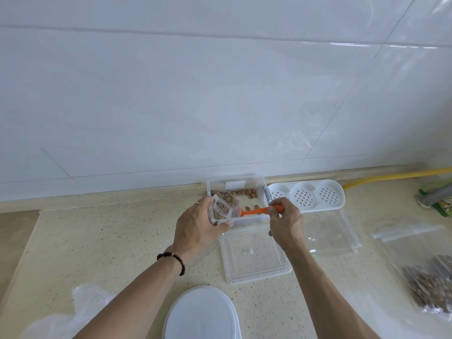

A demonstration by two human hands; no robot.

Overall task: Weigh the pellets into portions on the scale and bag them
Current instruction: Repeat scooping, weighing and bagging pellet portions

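Note:
My left hand (195,226) grips a small clear zip bag (221,209) with brown pellets inside, its mouth held open over the near left corner of a clear plastic box (261,184). A few brown pellets (245,192) lie on the box floor. My right hand (286,222) pinches the handle of an orange scoop (255,211), whose bowl points at the bag's mouth. A white oval scale (201,314) sits at the bottom edge, between my forearms.
A clear lid (255,255) lies just in front of the box, and a second clear tray (332,233) to its right. A white perforated holder (305,195) stands by the wall. Empty zip bags (406,234) and filled bags (430,285) lie at right. Crumpled plastic (80,307) sits lower left.

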